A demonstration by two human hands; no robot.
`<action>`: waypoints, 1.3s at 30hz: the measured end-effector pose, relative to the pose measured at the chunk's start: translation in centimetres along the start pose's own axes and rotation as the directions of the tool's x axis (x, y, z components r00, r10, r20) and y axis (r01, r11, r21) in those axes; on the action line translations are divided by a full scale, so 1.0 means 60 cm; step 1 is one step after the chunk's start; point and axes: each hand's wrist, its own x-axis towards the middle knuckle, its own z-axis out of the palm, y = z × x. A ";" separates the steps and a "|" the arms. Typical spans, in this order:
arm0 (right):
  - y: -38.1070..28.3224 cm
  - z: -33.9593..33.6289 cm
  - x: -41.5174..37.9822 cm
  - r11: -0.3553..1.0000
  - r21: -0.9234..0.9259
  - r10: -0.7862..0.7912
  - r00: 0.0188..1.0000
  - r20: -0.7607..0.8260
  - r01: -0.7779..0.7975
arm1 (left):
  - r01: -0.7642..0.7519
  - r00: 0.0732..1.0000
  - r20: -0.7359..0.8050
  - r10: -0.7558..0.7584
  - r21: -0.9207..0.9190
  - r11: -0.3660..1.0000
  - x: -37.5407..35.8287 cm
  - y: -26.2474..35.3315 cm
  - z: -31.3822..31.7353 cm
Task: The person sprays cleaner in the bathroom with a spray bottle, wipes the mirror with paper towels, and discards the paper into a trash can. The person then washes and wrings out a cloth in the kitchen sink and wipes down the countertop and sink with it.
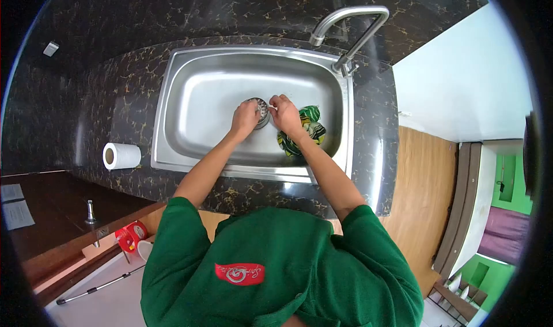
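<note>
Head view is showing me two bare hands working inside a steel sink (199, 105). What they are meeting over is a round metal strainer (262, 109), which is sitting low in the basin, near its middle. On its left side the left hand (246, 120) is covering part of the rim, with fingers bent down over it; it seems to be gripping the piece. At the right edge the right hand (284, 115) is hovering close, its fingers curled inward, and I can't tell whether they are pinching anything.

I am judging the strainer to be light yet stiff, hardly fragile, and slippery if its metal is carrying any water. Its outer rim is offering the surest hold, with fingertips on opposite sides.

Being round, it is showing no long axis across the basin. Its opening is facing up toward the person, with the central axis running roughly upright; any slight tilt is hiding behind the fingers.

To the right, a crumpled green patterned cloth (315, 132) is lying partly under the right forearm. Beyond, at the far right, a faucet (364, 41) is arching over the rim; a white paper roll (124, 156) is resting on the counter (135, 120) at left.
</note>
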 end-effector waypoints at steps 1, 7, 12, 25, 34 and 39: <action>-0.002 0.006 -0.001 0.999 -0.034 -0.011 1.000 -0.011 0.010 | -0.014 1.000 -0.014 0.014 0.009 1.000 -0.004 0.006 -0.004; 0.010 0.040 0.001 0.970 0.228 0.102 0.993 -0.057 -0.087 | 0.013 0.999 0.032 -0.016 0.095 0.995 -0.015 0.014 -0.016; 0.005 0.043 -0.006 0.972 0.234 0.012 1.000 -0.014 -0.008 | 0.013 0.999 0.028 -0.016 0.114 0.993 -0.019 0.008 -0.014; 0.001 0.030 -0.008 0.995 -0.031 0.096 0.995 -0.004 -0.096 | 0.005 0.999 0.038 -0.011 0.155 0.988 -0.024 -0.012 -0.001; 0.010 -0.166 0.002 0.991 0.053 0.135 0.860 -0.492 -0.125 | 0.123 0.990 -0.094 -0.104 0.239 0.963 0.006 -0.131 -0.079; 0.040 -0.264 0.059 0.955 -0.122 0.088 0.652 -0.753 -0.270 | 0.189 0.977 -0.153 -0.148 0.303 0.934 0.019 -0.185 -0.094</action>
